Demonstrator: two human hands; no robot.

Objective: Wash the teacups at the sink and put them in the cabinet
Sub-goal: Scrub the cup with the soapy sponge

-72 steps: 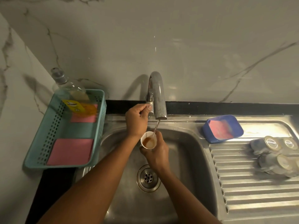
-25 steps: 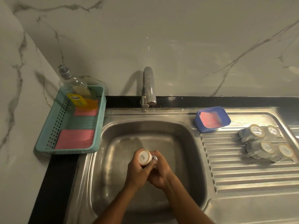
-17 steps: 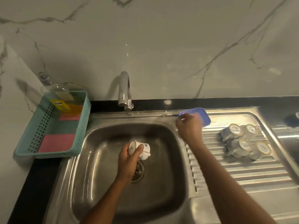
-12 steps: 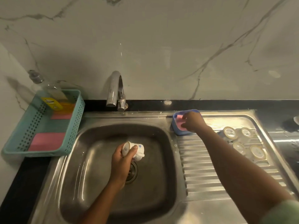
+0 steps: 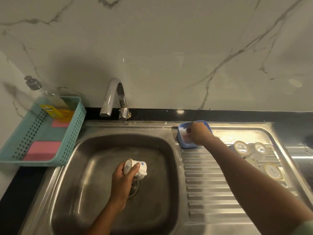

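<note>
My left hand (image 5: 122,178) grips a white teacup (image 5: 137,167) with a blue pattern. The cup is tipped with its base up, low in the steel sink (image 5: 94,167) and just above the drain. My right hand (image 5: 199,134) reaches into a blue tub (image 5: 186,145) at the sink's back right corner. Its fingers curl onto the soapy pink sponge (image 5: 183,137) inside. Several teacups (image 5: 241,148) lie base up on the ribbed drainboard, right of my right arm.
The tap (image 5: 113,97) stands behind the sink and no water runs from it. A teal basket (image 5: 74,133) on the left counter holds pink sponges (image 5: 42,150) and a dish soap bottle (image 5: 50,100). A marble wall rises behind.
My right hand left the cup, reached right to the blue tub and now digs into the sponge. My left hand keeps the upturned cup over the drain. The tap water has stopped.
</note>
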